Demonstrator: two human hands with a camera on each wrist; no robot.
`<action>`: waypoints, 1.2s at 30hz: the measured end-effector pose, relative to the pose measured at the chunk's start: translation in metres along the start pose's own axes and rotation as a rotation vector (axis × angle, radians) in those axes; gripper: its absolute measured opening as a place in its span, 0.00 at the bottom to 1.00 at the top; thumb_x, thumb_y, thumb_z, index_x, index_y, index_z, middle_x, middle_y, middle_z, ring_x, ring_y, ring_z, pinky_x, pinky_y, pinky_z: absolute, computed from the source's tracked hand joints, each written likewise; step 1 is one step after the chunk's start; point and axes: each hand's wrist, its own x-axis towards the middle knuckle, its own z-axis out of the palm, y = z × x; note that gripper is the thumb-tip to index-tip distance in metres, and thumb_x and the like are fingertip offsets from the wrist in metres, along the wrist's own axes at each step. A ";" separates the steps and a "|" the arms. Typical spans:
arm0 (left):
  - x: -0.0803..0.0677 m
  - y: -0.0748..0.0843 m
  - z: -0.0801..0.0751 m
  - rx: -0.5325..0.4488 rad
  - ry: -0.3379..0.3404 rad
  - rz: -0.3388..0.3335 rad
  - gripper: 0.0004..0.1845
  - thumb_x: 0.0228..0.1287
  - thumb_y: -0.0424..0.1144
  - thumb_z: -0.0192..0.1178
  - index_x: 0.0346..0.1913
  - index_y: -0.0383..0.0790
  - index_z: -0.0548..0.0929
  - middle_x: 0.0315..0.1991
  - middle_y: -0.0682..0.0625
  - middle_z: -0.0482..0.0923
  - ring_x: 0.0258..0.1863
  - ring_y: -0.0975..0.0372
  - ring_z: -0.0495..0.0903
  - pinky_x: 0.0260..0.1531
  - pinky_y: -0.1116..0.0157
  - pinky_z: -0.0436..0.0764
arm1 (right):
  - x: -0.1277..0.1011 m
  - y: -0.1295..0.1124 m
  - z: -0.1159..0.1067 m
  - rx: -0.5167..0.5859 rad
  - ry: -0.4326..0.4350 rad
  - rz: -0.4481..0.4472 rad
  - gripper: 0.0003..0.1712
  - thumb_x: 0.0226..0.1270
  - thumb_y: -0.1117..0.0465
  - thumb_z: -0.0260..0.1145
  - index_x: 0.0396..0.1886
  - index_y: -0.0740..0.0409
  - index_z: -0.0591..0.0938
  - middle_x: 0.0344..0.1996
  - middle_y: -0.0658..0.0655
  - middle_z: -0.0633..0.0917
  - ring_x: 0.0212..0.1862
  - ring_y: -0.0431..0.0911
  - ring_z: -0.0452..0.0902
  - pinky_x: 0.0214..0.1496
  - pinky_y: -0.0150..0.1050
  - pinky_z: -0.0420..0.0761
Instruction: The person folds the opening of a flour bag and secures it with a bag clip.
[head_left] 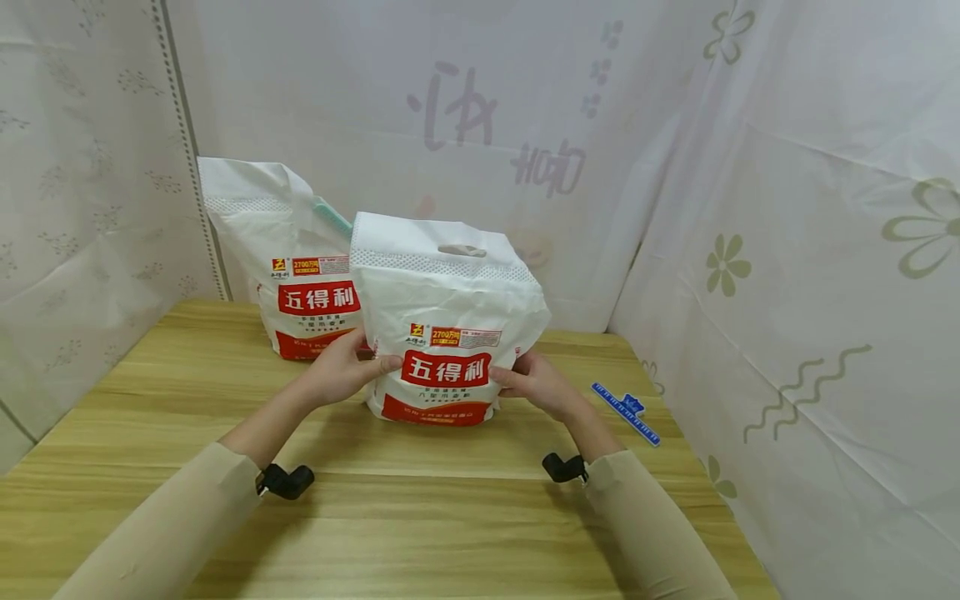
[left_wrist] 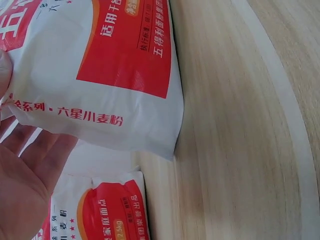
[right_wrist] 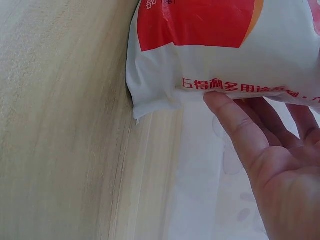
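Note:
A white bag of wheat flour [head_left: 442, 296] with red printed panels and a handle slot stands upright on the wooden table. My left hand [head_left: 341, 371] holds its left side, thumb on the front and fingers round toward the back. On the opposite side my right hand [head_left: 542, 385] grips it the same way, thumb on the red label. In the left wrist view, that hand [left_wrist: 30, 170] has its fingers behind the bag's side [left_wrist: 50, 75]. The right wrist view shows fingertips of the right hand [right_wrist: 270, 150] against the bag's side [right_wrist: 210, 65].
Behind and to the left stands a second flour bag [head_left: 247, 225], partly hidden by the first. A light green strip [head_left: 332, 217] shows at its upper right edge. A blue ruler [head_left: 626, 412] lies on the table [head_left: 420, 533] at right. Patterned white curtains [head_left: 795, 275] enclose the table.

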 end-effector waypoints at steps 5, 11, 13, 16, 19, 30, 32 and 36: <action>0.000 0.000 -0.003 -0.003 -0.015 -0.017 0.33 0.74 0.58 0.71 0.74 0.47 0.76 0.69 0.45 0.84 0.70 0.43 0.83 0.69 0.41 0.82 | 0.001 0.002 -0.001 -0.011 -0.009 -0.022 0.32 0.84 0.53 0.65 0.80 0.56 0.69 0.75 0.65 0.79 0.72 0.62 0.81 0.65 0.57 0.88; -0.001 0.012 -0.025 -0.066 -0.010 0.017 0.36 0.75 0.55 0.71 0.78 0.46 0.73 0.71 0.44 0.81 0.71 0.45 0.82 0.68 0.42 0.83 | -0.001 -0.004 -0.009 -0.066 0.013 -0.014 0.31 0.85 0.51 0.64 0.80 0.56 0.70 0.75 0.63 0.79 0.74 0.60 0.79 0.74 0.65 0.79; 0.000 0.023 -0.038 -0.079 0.022 0.016 0.37 0.76 0.54 0.70 0.79 0.45 0.71 0.72 0.43 0.79 0.73 0.44 0.80 0.70 0.41 0.81 | -0.003 -0.010 -0.013 -0.051 0.036 -0.028 0.31 0.86 0.52 0.63 0.80 0.58 0.70 0.75 0.64 0.79 0.75 0.60 0.77 0.77 0.67 0.76; 0.006 0.042 -0.056 -0.099 0.070 0.027 0.37 0.77 0.53 0.68 0.81 0.45 0.68 0.73 0.42 0.76 0.74 0.45 0.77 0.72 0.40 0.78 | -0.004 -0.021 -0.019 -0.018 0.091 -0.072 0.30 0.87 0.55 0.60 0.80 0.60 0.69 0.74 0.64 0.78 0.73 0.55 0.78 0.76 0.65 0.77; 0.012 0.062 -0.069 -0.091 0.118 0.042 0.38 0.79 0.54 0.66 0.84 0.47 0.65 0.75 0.43 0.74 0.75 0.45 0.75 0.72 0.39 0.77 | -0.006 -0.027 -0.024 -0.003 0.148 -0.113 0.29 0.87 0.58 0.58 0.80 0.61 0.69 0.70 0.60 0.80 0.69 0.48 0.80 0.74 0.59 0.80; 0.040 0.151 -0.093 0.089 0.330 0.155 0.38 0.79 0.58 0.63 0.84 0.48 0.67 0.82 0.45 0.71 0.82 0.50 0.68 0.83 0.45 0.65 | -0.007 -0.044 -0.029 0.045 0.284 -0.147 0.28 0.88 0.54 0.58 0.79 0.60 0.72 0.56 0.44 0.86 0.61 0.41 0.82 0.67 0.36 0.80; 0.047 0.165 -0.089 0.164 0.327 0.205 0.35 0.80 0.56 0.62 0.82 0.45 0.71 0.80 0.44 0.73 0.81 0.51 0.68 0.83 0.45 0.66 | -0.006 -0.045 -0.028 0.046 0.296 -0.164 0.28 0.88 0.53 0.59 0.79 0.59 0.73 0.55 0.44 0.86 0.60 0.41 0.82 0.67 0.36 0.80; 0.063 0.189 -0.078 0.309 0.239 0.289 0.32 0.81 0.54 0.60 0.78 0.41 0.76 0.78 0.43 0.75 0.80 0.50 0.70 0.81 0.46 0.70 | -0.006 -0.050 -0.026 0.065 0.312 -0.182 0.26 0.87 0.53 0.60 0.75 0.60 0.75 0.54 0.45 0.87 0.59 0.42 0.83 0.68 0.38 0.81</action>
